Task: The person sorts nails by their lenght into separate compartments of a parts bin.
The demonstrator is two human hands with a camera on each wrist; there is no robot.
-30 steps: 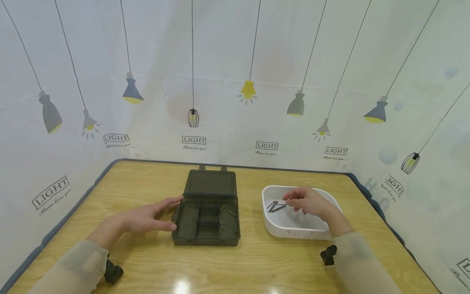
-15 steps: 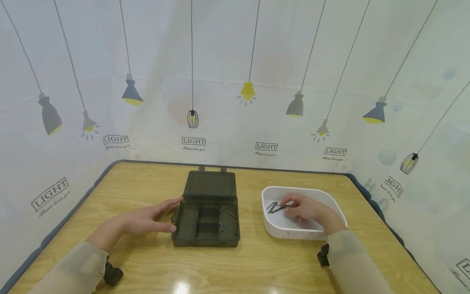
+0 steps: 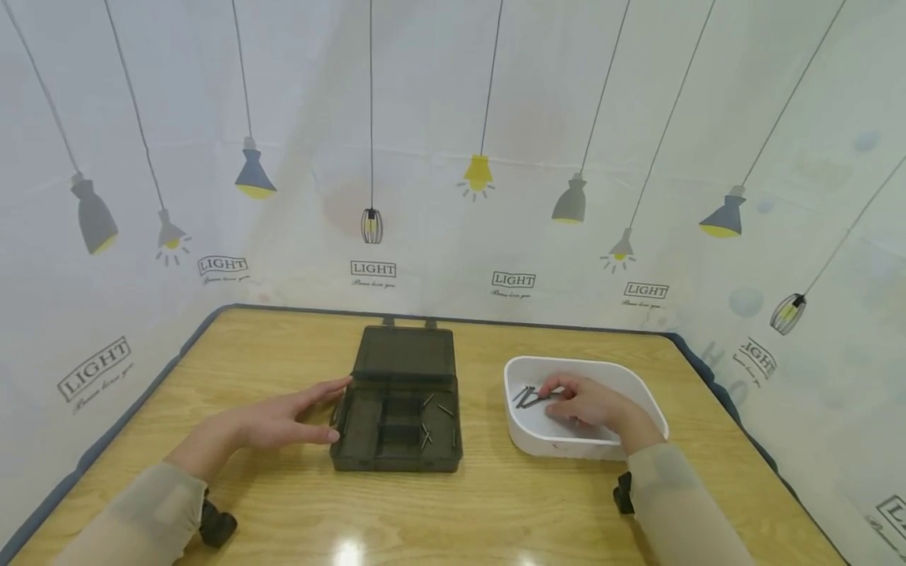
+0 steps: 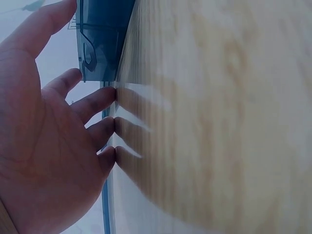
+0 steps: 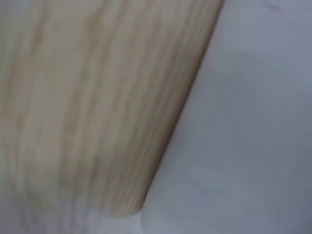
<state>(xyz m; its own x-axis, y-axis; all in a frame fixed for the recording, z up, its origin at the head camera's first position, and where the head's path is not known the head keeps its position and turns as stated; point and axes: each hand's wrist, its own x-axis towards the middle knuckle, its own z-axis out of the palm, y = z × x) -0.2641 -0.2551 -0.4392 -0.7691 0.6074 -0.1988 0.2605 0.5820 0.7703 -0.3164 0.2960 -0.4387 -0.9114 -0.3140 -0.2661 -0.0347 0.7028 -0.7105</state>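
Observation:
My left hand (image 3: 283, 420) is spread beside a dark, see-through plastic organizer box (image 3: 364, 464), its thumb and index fingertip at the box's left side. In the left wrist view, the other fingertips of this left hand (image 4: 48, 131) touch the wooden table. The lid (image 3: 405, 352) lies back, and several thin metal pins (image 3: 426, 436), like nails or screws, lie in the right compartment. My right hand (image 3: 591, 405) reaches into a white tray (image 3: 580, 450), fingers bent over similar dark pins (image 3: 524, 398). Whether its fingertips pinch one is too small to tell.
The wooden table (image 3: 425, 519) runs back to a light curtain (image 3: 439, 94) printed with hanging lamps. Between box and tray lies a strip of table. In the right wrist view, the blurred tray wall (image 5: 234, 136) fills the right side.
My right hand has lowered deeper into the white tray and shifted slightly left, onto the pins, then stayed about there. The left hand and the box have kept their places.

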